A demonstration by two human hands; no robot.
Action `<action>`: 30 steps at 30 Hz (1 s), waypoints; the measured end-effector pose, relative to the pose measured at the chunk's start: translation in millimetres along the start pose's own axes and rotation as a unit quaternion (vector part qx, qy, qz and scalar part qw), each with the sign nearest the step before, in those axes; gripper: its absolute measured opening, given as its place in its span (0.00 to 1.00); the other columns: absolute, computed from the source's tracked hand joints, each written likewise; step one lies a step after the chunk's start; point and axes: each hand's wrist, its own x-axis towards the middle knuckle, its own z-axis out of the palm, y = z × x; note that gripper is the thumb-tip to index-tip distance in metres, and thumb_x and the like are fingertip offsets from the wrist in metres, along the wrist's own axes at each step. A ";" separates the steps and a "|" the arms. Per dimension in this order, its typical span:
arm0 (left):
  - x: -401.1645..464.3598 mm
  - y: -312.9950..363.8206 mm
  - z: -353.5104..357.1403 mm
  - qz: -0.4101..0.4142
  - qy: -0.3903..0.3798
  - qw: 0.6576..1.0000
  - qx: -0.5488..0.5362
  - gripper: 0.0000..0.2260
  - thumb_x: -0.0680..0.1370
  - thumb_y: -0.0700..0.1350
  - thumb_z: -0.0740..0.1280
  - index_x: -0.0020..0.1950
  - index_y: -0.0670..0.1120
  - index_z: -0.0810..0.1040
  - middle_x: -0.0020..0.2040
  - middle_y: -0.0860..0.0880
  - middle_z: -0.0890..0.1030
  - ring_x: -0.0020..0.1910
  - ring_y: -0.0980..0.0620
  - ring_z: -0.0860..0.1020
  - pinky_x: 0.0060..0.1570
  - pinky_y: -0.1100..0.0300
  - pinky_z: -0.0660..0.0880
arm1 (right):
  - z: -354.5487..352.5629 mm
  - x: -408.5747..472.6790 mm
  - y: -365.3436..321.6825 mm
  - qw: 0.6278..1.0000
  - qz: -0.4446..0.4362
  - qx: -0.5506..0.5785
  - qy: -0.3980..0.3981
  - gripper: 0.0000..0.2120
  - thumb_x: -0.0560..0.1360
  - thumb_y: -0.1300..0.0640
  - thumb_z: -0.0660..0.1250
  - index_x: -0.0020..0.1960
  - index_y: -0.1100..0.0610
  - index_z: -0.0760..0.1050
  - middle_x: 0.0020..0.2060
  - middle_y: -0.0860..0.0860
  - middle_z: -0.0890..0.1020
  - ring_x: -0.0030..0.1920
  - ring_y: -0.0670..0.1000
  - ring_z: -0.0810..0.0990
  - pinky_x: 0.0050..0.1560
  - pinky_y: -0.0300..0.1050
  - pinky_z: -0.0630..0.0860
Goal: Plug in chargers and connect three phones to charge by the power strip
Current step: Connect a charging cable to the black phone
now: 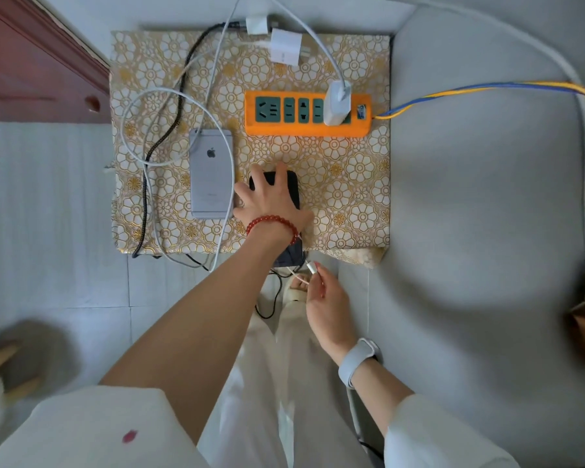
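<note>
Centre frame: left hand [273, 204] with red bead bracelet pressed flat, fingers spread, on a black phone [289, 190] lying on the gold floral-patterned tabletop [345, 184]. Just left, touching the thumb side: silver phone [211, 177] face down. Lower centre: right hand [325, 298] pinching a white cable connector [313, 267] between fingertips. Upper centre: orange power strip [306, 113] with one white charger [336, 103] plugged in; two loose white adapters [284, 47] above.

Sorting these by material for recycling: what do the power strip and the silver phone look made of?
Power strip: probably moulded plastic, with a matte, uniformly orange shell. Silver phone: its back looks like brushed metal, likely aluminium, with a soft satin sheen and thin antenna bands.
</note>
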 end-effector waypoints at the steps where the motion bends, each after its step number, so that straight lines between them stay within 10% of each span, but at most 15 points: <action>1: 0.7 1.0 -3.6 -0.010 -0.012 1.000 -0.021 0.39 0.64 0.59 0.69 0.70 0.56 0.53 0.70 0.44 0.55 0.65 0.35 0.58 0.54 0.39 0.69 | -1.7 0.4 -3.7 1.000 -0.017 0.001 0.000 0.15 0.79 0.59 0.53 0.61 0.60 0.73 0.51 0.59 0.82 0.54 0.58 0.79 0.59 0.53 0.73; 16: 30.1 5.6 -37.5 -0.089 -0.125 0.971 -0.182 0.36 0.66 0.59 0.66 0.71 0.51 0.58 0.71 0.42 0.51 0.63 0.37 0.67 0.45 0.53 0.69 | -20.7 -6.1 -43.6 0.984 -0.112 0.071 0.118 0.09 0.76 0.62 0.63 0.51 0.63 0.81 0.38 0.49 0.83 0.38 0.41 0.79 0.44 0.29 0.74; 22: 32.6 8.2 -36.6 -0.097 -0.127 0.974 -0.162 0.37 0.65 0.60 0.66 0.69 0.49 0.59 0.70 0.42 0.53 0.62 0.37 0.67 0.44 0.52 0.68 | -20.7 -0.8 -42.4 0.987 -0.101 0.039 0.121 0.11 0.76 0.60 0.63 0.40 0.65 0.78 0.19 0.40 0.64 0.25 0.38 0.70 0.27 0.27 0.62; 30: 32.7 11.4 -40.0 -0.100 -0.130 0.973 -0.161 0.37 0.67 0.61 0.65 0.71 0.47 0.57 0.71 0.41 0.52 0.63 0.37 0.66 0.45 0.50 0.69 | -22.9 5.6 -45.0 0.989 -0.091 0.043 0.110 0.11 0.76 0.60 0.62 0.53 0.63 0.80 0.30 0.43 0.72 0.27 0.40 0.69 0.32 0.25 0.65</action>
